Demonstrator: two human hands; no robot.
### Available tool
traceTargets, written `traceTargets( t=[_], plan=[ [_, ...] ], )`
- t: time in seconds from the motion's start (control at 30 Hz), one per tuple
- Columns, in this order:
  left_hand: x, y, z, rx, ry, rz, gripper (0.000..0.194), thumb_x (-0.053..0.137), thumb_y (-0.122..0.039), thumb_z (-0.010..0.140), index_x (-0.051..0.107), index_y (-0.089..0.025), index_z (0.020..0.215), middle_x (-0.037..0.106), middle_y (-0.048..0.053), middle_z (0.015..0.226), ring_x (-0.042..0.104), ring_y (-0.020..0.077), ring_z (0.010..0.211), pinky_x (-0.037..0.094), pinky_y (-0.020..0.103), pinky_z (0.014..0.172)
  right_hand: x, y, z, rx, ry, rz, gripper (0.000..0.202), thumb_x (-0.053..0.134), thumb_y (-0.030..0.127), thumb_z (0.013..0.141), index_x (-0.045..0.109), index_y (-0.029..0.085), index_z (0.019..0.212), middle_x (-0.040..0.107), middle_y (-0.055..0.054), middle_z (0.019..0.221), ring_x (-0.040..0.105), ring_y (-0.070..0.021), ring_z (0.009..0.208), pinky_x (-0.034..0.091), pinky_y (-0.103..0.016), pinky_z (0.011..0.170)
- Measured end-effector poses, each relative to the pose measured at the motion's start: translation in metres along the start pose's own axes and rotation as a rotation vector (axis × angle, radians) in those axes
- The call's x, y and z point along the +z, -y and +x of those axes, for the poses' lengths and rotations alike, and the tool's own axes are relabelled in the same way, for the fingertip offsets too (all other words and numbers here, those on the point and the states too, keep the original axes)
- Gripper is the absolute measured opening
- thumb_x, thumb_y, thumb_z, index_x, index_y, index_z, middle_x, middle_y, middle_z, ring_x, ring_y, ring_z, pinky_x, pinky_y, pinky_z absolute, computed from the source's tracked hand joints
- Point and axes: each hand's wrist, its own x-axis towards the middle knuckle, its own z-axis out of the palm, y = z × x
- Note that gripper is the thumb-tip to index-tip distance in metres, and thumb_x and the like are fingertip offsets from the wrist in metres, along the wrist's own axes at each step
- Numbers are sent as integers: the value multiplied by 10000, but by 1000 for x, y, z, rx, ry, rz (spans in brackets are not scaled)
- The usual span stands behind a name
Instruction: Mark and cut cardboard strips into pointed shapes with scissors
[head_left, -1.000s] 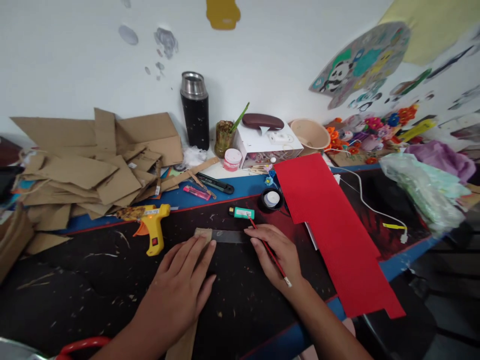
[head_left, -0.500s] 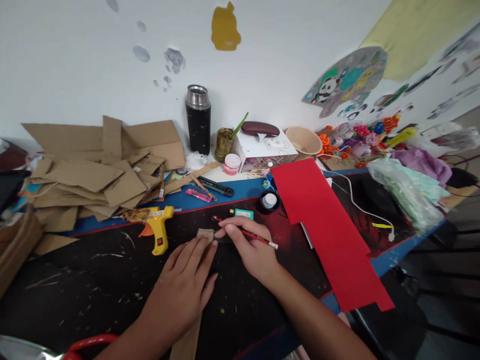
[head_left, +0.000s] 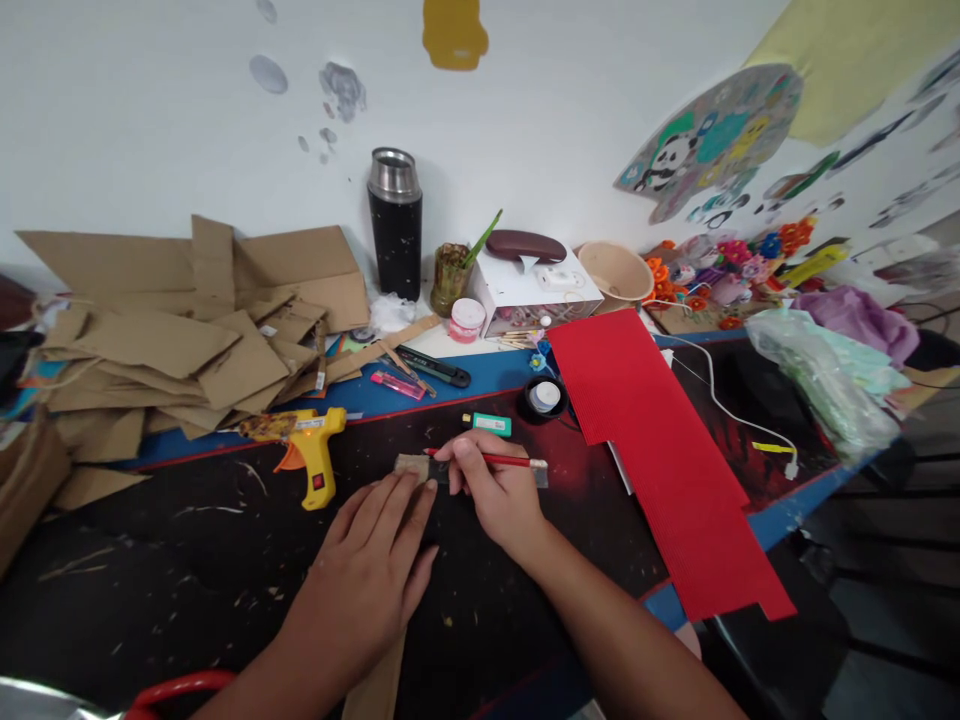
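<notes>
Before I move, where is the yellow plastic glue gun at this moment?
In the head view, the yellow plastic glue gun lies left of centre on the black tabletop, between the brown cardboard pile and the bare left hand.

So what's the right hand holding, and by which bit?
The right hand holds a red pencil, gripped in the fingertips nearer its writing end; the eraser end sticks out past the hand.
</notes>
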Motion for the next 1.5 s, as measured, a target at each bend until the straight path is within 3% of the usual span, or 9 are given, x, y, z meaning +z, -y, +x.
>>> traceTargets(
  t=[0.3, 0.77, 1.1, 1.5],
  plan=[
    [0, -2, 1, -36, 3, -35, 429, 511, -252, 1087, 713, -118, 1440, 733, 214, 1448, 674, 365, 1332, 491, 533, 1150, -1, 2, -1, 17, -39, -37, 434, 581, 530, 1139, 810, 209, 958, 650, 28, 608, 600, -146, 538, 540, -285, 645],
    [-2, -1, 2, -6, -1, -19, 418, 497, -258, 1103, 711, -96, 1424, 733, 221, 1437, 672, 374, 1317, 492, 542, 1130, -3, -2, -3, 14, -36, 34, 528, 552, 645, 1129, 798, 205, 970, 662, 9, 681, 551, -131, 528, 467, -264, 541],
    [-4, 0, 3, 11, -16, -21, 414, 505, -252, 1103, 716, -71, 1410, 734, 228, 1426, 669, 389, 1296, 479, 546, 1117, 0, -3, -5, 24, -16, -1, 519, 552, 618, 1137, 805, 208, 943, 649, 13, 661, 547, -128, 522, 477, -259, 558],
    [-3, 2, 2, 15, -10, -11, 412, 512, -257, 1099, 695, -85, 1425, 729, 217, 1440, 669, 380, 1307, 497, 535, 1116, 0, -2, -5, 11, 0, 11, 418, 585, 483, 1145, 795, 198, 923, 645, 23, 649, 530, -120, 516, 455, -258, 570]
  ],
)
